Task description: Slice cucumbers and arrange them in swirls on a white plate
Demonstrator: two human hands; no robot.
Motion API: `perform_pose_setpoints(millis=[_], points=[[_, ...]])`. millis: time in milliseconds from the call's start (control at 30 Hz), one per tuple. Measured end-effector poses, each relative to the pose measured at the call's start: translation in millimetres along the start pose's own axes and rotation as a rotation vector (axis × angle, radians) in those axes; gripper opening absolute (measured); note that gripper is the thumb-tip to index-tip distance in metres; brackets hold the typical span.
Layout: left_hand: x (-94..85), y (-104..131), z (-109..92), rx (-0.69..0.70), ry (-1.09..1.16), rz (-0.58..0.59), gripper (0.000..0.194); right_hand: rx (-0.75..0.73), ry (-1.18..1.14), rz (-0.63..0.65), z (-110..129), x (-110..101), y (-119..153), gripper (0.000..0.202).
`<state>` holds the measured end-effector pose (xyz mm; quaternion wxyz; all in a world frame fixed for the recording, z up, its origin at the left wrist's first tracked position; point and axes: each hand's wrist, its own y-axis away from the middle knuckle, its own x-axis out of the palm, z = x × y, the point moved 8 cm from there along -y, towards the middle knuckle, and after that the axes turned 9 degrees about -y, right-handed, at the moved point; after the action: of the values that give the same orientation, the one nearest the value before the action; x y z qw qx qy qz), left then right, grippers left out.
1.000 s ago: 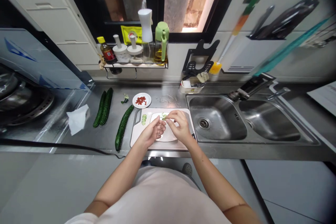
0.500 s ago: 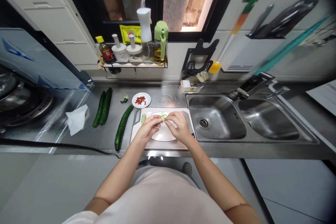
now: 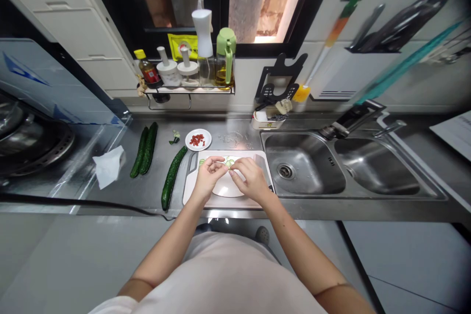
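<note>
A white plate (image 3: 228,191) rests on the pale cutting board (image 3: 192,191), with thin cucumber slices (image 3: 229,162) at its far side. Over the plate, my right hand (image 3: 251,179) pinches a cucumber slice between thumb and fingers. My left hand (image 3: 209,176) is beside it, index finger and thumb apart, the thumb tip close to that slice; whether it touches is too small to tell. More slices (image 3: 201,162) lie on the board, partly hidden behind my left hand. A whole cucumber (image 3: 172,178) lies left of the board.
Beyond the board is a small white dish (image 3: 188,138) of red pieces (image 3: 197,140). Cucumber scraps (image 3: 174,137) and two cucumbers (image 3: 144,151) lie left, near a crumpled tissue (image 3: 109,167). A double sink (image 3: 305,169) borders the board's right. A seasoning shelf (image 3: 189,91) hangs behind.
My left index finger has lifted away from its thumb, opening a gap, and the left hand now covers more of the slices on the board. My right hand stays nearly in place.
</note>
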<state>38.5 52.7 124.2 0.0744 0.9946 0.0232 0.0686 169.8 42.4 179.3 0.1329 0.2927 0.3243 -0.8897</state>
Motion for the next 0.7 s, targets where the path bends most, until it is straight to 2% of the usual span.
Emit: perform_pose_setpoints(millis=[133, 367, 500, 700], points=[[0.7, 3.8, -6.0, 0.067, -0.035, -0.014, 0.036, -0.001, 0.006, 0.011, 3.3, 0.8, -2.2, 0.016], [4.8, 4.5, -6.7, 0.094, -0.067, -0.034, 0.034, 0.057, -0.076, -0.006, -3.0, 1.4, -2.4, 0.014], [9.0, 0.3, 5.6, 0.061, -0.082, -0.032, 0.034, 0.113, -0.133, 0.003, -16.9, 2.4, 2.4, 0.013], [16.8, -10.3, 36.5, -0.021, -0.032, 0.037, 0.032, 0.186, -0.173, 0.055, -43.2, 5.2, 12.2, 0.014]])
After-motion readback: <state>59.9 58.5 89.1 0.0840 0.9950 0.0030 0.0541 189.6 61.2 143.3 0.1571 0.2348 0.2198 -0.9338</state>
